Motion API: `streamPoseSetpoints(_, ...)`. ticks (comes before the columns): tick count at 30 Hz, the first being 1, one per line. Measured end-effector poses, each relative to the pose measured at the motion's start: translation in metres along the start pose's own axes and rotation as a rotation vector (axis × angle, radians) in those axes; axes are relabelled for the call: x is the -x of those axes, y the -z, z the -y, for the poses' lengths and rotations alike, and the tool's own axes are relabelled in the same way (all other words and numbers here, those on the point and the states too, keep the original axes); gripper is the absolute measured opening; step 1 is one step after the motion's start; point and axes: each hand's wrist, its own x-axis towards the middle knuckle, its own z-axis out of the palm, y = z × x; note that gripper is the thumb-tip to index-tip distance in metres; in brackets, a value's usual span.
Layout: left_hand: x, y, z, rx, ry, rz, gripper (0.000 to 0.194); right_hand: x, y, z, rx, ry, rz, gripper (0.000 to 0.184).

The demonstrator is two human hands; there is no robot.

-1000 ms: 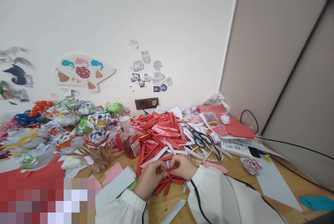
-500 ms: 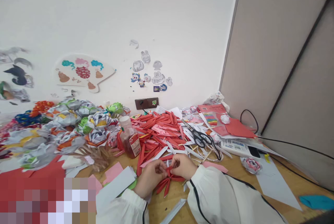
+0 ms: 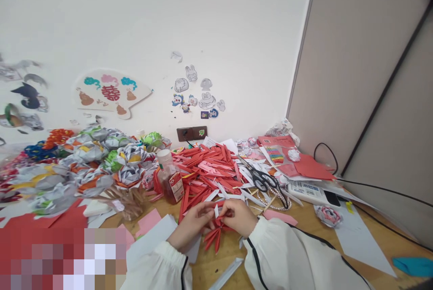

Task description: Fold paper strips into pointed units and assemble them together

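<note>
Both hands meet low in the middle over a wooden table (image 3: 311, 231). My left hand (image 3: 192, 224) and my right hand (image 3: 241, 216) pinch a bundle of folded red paper strips (image 3: 214, 237) between them, its pointed ends fanning downward. A small white strip end sticks up between the fingertips. Just behind the hands lies a big pile of folded red and pink paper strips (image 3: 206, 170). Both arms wear white sleeves with a dark seam.
Black scissors (image 3: 262, 178) and a bead string lie right of the pile. A small bottle with a red label (image 3: 170, 183) stands left of it. Paper flowers (image 3: 84, 163) crowd the left side. Red sheets (image 3: 304, 166), a cable and a wall socket (image 3: 191, 133) sit at the back.
The hands have lifted the red bundle slightly and a white strip end now shows between the fingers. The view shifted a little; nothing else on the table moved.
</note>
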Motion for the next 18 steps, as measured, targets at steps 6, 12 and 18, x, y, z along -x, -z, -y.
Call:
streamPoseSetpoints(6,0.000,0.000,0.004,0.004,-0.011,0.001,0.036,0.003,-0.002,0.003,0.076,0.164,-0.021,0.020)
streamPoseSetpoints(12,-0.002,-0.002,0.009,0.009,-0.016,-0.014,0.035,0.002,0.000,0.001,0.159,0.313,0.017,0.023)
streamPoseSetpoints(18,-0.005,0.001,0.014,0.012,-0.050,-0.009,0.037,0.001,0.005,0.005,0.215,0.523,0.081,0.026)
